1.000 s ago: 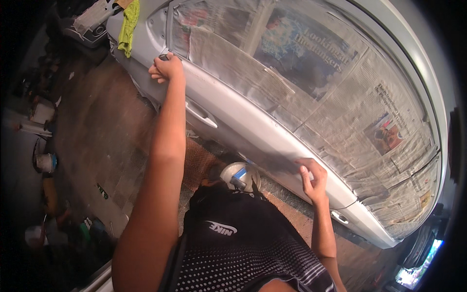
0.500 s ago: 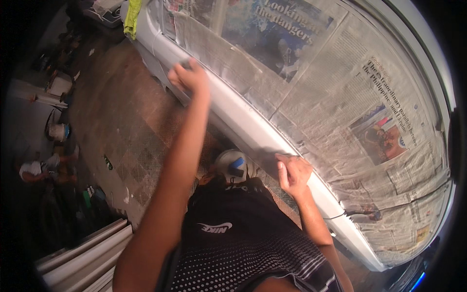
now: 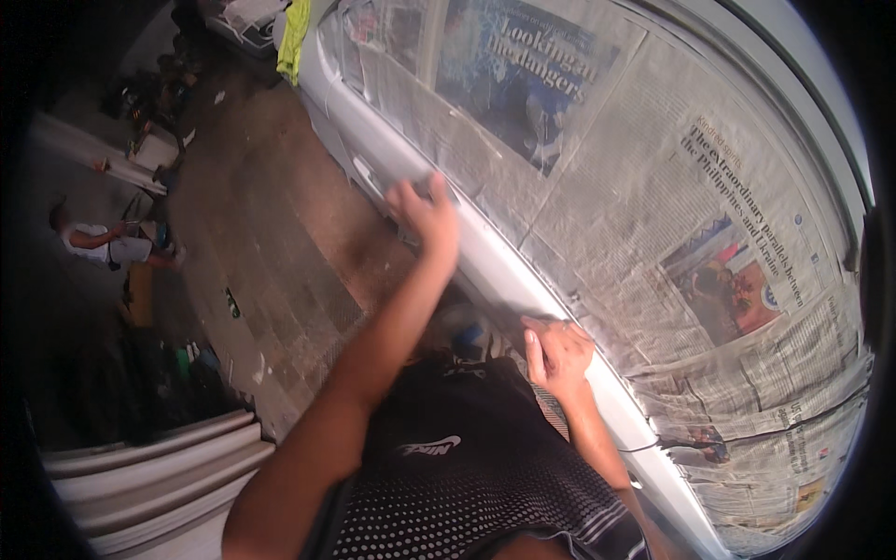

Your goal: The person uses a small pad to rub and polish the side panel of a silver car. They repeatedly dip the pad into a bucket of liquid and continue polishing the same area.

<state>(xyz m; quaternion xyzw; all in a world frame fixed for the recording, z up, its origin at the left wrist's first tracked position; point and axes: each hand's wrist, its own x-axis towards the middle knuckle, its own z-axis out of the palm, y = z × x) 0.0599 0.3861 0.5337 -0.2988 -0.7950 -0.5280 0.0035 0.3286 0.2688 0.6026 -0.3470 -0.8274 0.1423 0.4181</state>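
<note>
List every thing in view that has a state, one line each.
Car body: pale, bare below the windows, upper part masked.
Newspaper sheets: spread flat over the windows.
Left hand: blurred, fingers curled, at the panel.
Right hand: pressed on the paper's lower edge.
Yellow-green cloth: draped near the car's far end.

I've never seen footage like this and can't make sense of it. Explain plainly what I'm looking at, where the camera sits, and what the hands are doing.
The camera is worn on a person's head and looks down, so its wide lens bends straight edges. No machine here: two bare hands work on a silver car door whose windows are covered with newspaper. The left hand reaches out along the door panel; it is blurred. The right hand presses flat on the panel lower down. Neither visibly holds anything. Below is the person's dark shirt; at left, a stained floor.
</note>
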